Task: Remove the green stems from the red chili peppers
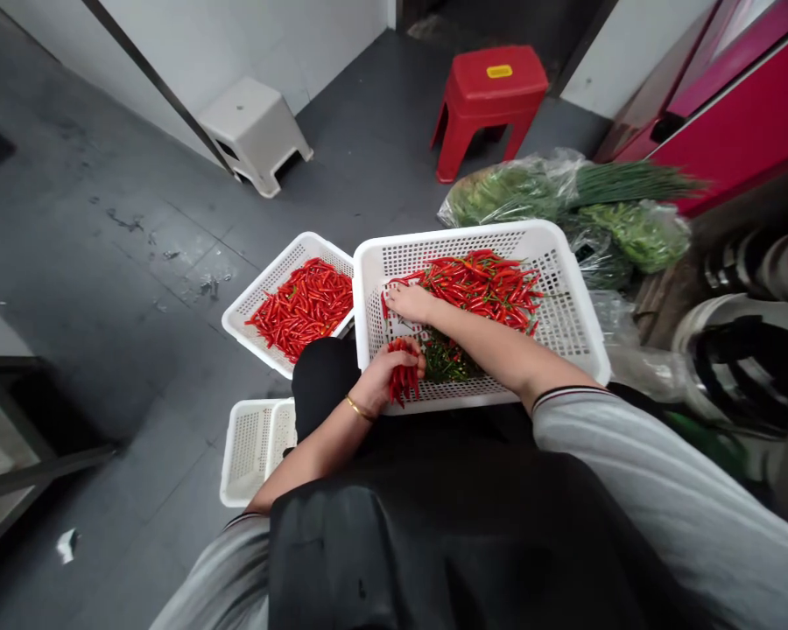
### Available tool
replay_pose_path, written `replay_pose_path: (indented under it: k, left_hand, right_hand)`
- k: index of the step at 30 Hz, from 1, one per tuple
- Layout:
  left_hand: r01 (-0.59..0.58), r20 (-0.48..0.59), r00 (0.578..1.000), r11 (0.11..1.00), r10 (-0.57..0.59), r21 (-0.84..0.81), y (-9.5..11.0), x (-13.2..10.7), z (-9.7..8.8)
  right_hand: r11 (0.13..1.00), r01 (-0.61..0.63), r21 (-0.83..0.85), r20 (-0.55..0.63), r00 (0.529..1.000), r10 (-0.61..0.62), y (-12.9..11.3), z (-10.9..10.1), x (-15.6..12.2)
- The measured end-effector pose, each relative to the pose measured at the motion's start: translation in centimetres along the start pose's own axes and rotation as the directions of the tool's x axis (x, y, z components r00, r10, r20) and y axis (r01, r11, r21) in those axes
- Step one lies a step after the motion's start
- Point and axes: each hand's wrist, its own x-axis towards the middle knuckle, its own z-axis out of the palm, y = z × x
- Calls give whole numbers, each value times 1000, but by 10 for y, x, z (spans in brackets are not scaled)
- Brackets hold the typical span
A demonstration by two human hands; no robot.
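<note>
My left hand [394,363] is closed around a bunch of red chilies [404,381], their tips hanging down over the near left corner of a large white perforated basket [574,328]. Inside that basket my right hand [409,302] reaches to the left wall, its fingers drawn together on a red chili [384,306]. A heap of long red chilies with green stems [482,284] lies behind my right forearm. Green stems [450,359] are piled in front, partly under that forearm. To the left, a smaller white basket [242,320] holds many red chilies [308,302].
Nested white baskets [246,451] sit on the floor at lower left. Bagged green vegetables [512,192] lie beyond the large basket. A red stool [492,87] and a white step stool [253,127] stand farther back. Bowls or pots [742,359] are at the right.
</note>
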Motion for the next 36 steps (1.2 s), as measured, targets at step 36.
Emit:
replay_pose_path:
  k: [36]
  left_hand:
    - [-296, -14, 953, 936, 304, 192, 4, -1, 12]
  right_hand:
    - [560, 19, 828, -187, 952, 243, -17, -37, -152]
